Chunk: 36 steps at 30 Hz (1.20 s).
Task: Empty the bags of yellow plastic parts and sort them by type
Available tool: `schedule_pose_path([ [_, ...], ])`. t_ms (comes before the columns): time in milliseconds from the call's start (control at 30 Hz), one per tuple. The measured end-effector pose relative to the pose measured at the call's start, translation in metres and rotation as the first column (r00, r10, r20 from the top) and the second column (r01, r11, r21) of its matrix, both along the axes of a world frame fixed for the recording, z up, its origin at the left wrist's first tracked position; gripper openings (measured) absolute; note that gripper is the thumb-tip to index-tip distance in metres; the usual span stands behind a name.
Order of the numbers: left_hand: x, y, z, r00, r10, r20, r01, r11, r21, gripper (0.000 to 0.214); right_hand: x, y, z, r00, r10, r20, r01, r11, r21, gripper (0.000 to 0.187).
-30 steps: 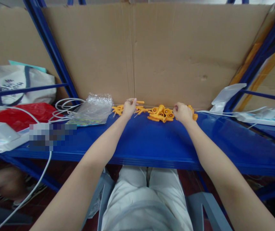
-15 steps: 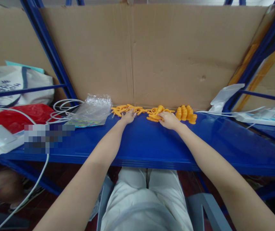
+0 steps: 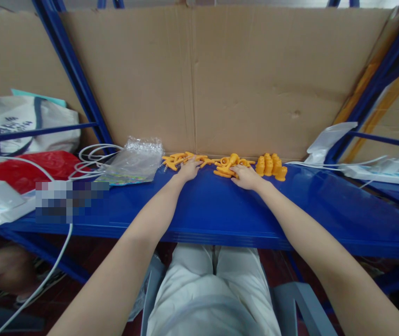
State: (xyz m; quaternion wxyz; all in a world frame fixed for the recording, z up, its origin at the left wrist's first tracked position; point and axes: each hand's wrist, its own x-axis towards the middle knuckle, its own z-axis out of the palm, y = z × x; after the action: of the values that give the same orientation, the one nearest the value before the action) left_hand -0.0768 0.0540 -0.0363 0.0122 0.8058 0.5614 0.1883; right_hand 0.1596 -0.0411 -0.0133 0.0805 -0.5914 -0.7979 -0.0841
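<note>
My left hand reaches into a heap of small orange plastic pieces, some long and thin, with little chains at the heap's left edge. Its fingers are bent together among the pieces; what they pinch is too small to make out. My right hand has its fingers closed at the edge of a second orange group, on an orange piece partly hidden by the fingers. Round openings show on some pieces there. To its right, several orange figure-shaped pieces stand upright in rows.
A clear plastic bag lies left of the heap, beside white cables, a red bag and a white power strip. Cardboard backs the blue shelf. Another person's leg shows lower left.
My left hand's fingers, spread over the heap before, are now drawn together. At my right hand the orange pieces have shifted, and the thumb sits slightly lower.
</note>
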Motion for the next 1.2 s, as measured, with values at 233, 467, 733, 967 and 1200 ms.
schedule_pose_path([
  [233, 0.003, 0.003, -0.001, 0.991, 0.052, -0.124, -0.059, 0.997, -0.057, 0.053, 0.001, 0.003, -0.001, 1.000, 0.023, 0.010, -0.023, 1.000, 0.008, 0.043],
  [467, 0.004, 0.004, -0.003, 0.991, 0.066, -0.115, -0.079, 0.991, -0.106, 0.057, 0.001, 0.003, -0.003, 1.000, 0.027, -0.015, -0.026, 0.999, 0.026, 0.047],
  [733, 0.003, 0.008, -0.008, 0.999, -0.003, -0.038, 0.005, 0.999, 0.052, 0.052, 0.001, 0.006, -0.010, 0.993, 0.114, -0.008, -0.113, 0.992, 0.055, 0.060],
  [967, 0.025, -0.002, -0.008, 0.959, -0.275, -0.077, 0.280, 0.957, 0.071, 0.057, 0.000, 0.006, -0.010, 0.997, 0.077, 0.000, -0.077, 0.996, 0.041, 0.058],
  [1200, 0.035, -0.015, -0.003, 0.956, -0.271, -0.109, 0.273, 0.962, 0.008, 0.059, -0.003, 0.004, -0.008, 0.998, 0.059, 0.000, -0.059, 0.998, 0.028, 0.059],
])
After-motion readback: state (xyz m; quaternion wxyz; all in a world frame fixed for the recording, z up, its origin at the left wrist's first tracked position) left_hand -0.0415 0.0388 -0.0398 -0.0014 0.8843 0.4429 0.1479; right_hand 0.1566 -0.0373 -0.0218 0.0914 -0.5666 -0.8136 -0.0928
